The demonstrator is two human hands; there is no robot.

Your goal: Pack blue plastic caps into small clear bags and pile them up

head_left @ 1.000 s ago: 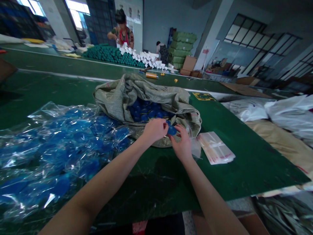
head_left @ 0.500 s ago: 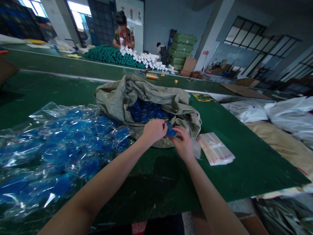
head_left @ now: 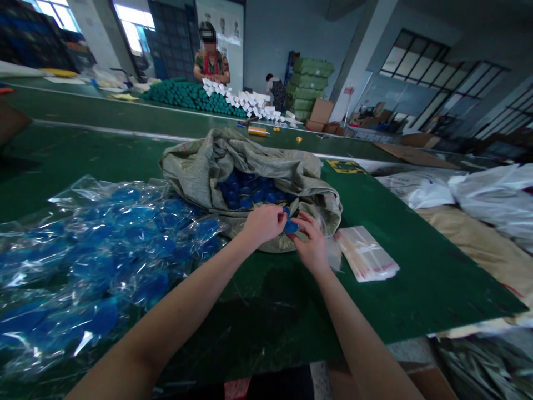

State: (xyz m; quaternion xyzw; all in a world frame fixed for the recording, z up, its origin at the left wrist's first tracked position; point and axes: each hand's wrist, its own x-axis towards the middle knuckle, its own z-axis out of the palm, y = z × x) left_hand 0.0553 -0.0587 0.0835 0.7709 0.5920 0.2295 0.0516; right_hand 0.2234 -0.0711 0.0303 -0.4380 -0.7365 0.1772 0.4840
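Between my two hands, at the near edge of a grey-green woven sack (head_left: 187, 161), is a rounded blue piece (head_left: 291, 225). My left hand (head_left: 264, 223) is closed on its left side, knuckles up. From the right, my right hand (head_left: 310, 243) pinches it between thumb and fingers. Inside the sack's mouth lie several more dark blue pieces (head_left: 250, 189). A clear plastic bag (head_left: 333, 253) lies partly under and beside my right hand. Right of it rests a stack of flat clear bags (head_left: 368, 255). The exact kind of the blue piece cannot be made out.
Bagged blue pieces (head_left: 137, 233) spread over the left of the green table (head_left: 420, 278). Across the far table a co-worker (head_left: 211, 64) stands behind green rolls (head_left: 187, 97) and white pieces (head_left: 241, 100). White sacks (head_left: 495, 191) lie beyond the right edge.
My hands stay almost in place, with the blue piece slightly turned between them. Across the table, the co-worker's hands have lowered toward the white pieces.
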